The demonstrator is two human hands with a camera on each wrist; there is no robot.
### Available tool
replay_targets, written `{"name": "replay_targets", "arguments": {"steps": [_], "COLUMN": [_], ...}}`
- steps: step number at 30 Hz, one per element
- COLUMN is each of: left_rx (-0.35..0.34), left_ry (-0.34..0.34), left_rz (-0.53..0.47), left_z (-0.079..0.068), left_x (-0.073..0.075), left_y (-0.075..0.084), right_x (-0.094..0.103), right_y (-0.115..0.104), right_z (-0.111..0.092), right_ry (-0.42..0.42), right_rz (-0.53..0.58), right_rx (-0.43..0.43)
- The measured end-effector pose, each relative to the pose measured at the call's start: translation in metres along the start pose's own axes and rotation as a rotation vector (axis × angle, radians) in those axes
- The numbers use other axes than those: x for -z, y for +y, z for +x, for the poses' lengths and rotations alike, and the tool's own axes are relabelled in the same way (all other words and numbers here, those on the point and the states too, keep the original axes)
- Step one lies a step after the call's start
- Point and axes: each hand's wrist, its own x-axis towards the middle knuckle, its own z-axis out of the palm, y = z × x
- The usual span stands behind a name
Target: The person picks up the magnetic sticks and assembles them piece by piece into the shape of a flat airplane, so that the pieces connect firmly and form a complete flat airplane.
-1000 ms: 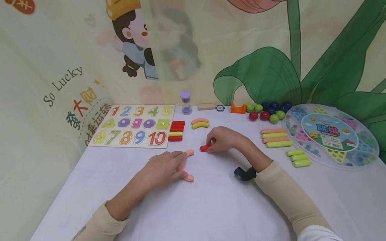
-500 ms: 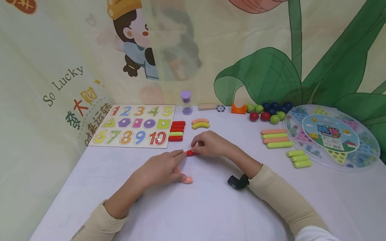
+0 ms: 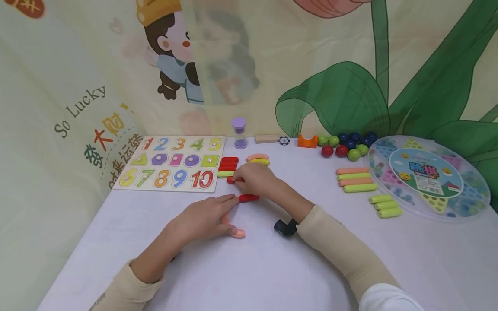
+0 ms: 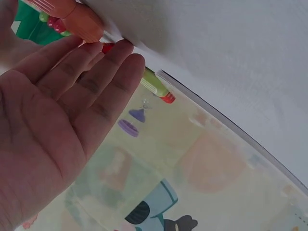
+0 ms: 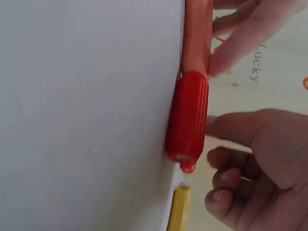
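Note:
My left hand (image 3: 206, 217) lies over joined pink tube pieces (image 3: 238, 233) on the table, fingers nearly straight and thumb touching the lower piece. In the left wrist view its fingers are extended near a pink piece (image 4: 85, 23). A red tube piece (image 3: 248, 198), ribbed in the right wrist view, lies end to end with the pink ones by the left fingertips. My right hand (image 3: 256, 178) pinches another red tube piece (image 3: 232, 180) at the near end of a red and green row (image 3: 227, 167). Its fingers hide part of that piece.
A number puzzle board (image 3: 171, 164) lies at left. Behind stand an hourglass (image 3: 239, 133) and an orange block (image 3: 307, 141). Red, green and blue balls (image 3: 341, 150), pink and green tubes (image 3: 359, 188) and a round game box (image 3: 428, 177) lie at right.
My right hand brought a red piece left to the pink ones and let go of it. It then moved up to the row, where the nearest red piece has shifted right. My left hand stays.

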Motion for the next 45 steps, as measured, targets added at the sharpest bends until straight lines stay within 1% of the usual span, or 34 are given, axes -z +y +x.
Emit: {"name": "replay_targets", "arguments": {"steps": [3, 5, 7, 10, 13, 16, 19, 24, 27, 30, 32, 34, 39, 41, 45], "left_rx": [0.023, 0.032, 0.036, 0.034, 0.038, 0.043, 0.047, 0.041, 0.03, 0.015, 0.008, 0.0, -0.014, -0.016, -0.02], "left_ry": [-0.004, -0.007, -0.009, -0.009, -0.005, 0.003, 0.009, 0.022, 0.038, 0.057, 0.063, 0.062, 0.022, -0.001, -0.042], "left_rz": [0.0, -0.008, -0.014, -0.022, -0.02, -0.016, -0.006, 0.002, -0.007, -0.013, -0.009, -0.013, -0.042, -0.066, -0.115], "left_z": [-0.001, -0.001, -0.001, 0.0, 0.001, 0.002, 0.003, 0.003, 0.002, 0.001, 0.002, 0.002, 0.002, 0.002, 0.003], "left_x": [0.0, 0.001, 0.001, 0.001, 0.001, 0.0, 0.0, 0.0, 0.0, -0.001, -0.001, 0.0, 0.001, 0.002, 0.003], "left_y": [-0.001, -0.001, 0.0, 0.0, 0.0, 0.0, 0.0, 0.001, 0.001, -0.001, -0.001, -0.002, -0.006, -0.007, -0.01], "right_x": [0.004, 0.008, 0.014, 0.024, 0.033, 0.035, 0.031, 0.015, 0.003, -0.006, -0.009, -0.009, 0.001, 0.007, 0.016], "right_y": [0.011, 0.022, 0.031, 0.044, 0.049, 0.046, 0.034, 0.004, -0.012, -0.02, -0.02, -0.019, -0.008, 0.001, 0.022], "right_z": [-0.007, -0.015, -0.025, -0.044, -0.063, -0.076, -0.084, -0.086, -0.084, -0.083, -0.082, -0.082, -0.081, -0.079, -0.073], "right_ry": [0.055, 0.051, 0.007, -0.093, -0.208, -0.277, -0.301, -0.298, -0.271, -0.242, -0.232, -0.241, -0.306, -0.312, -0.266], "right_rz": [-0.005, -0.006, 0.002, 0.039, 0.087, 0.123, 0.135, 0.158, 0.195, 0.238, 0.266, 0.291, 0.31, 0.31, 0.298], "right_rx": [-0.057, -0.089, -0.123, -0.176, -0.188, -0.13, -0.054, 0.1, 0.192, 0.23, 0.225, 0.216, 0.169, 0.12, 0.003]}}
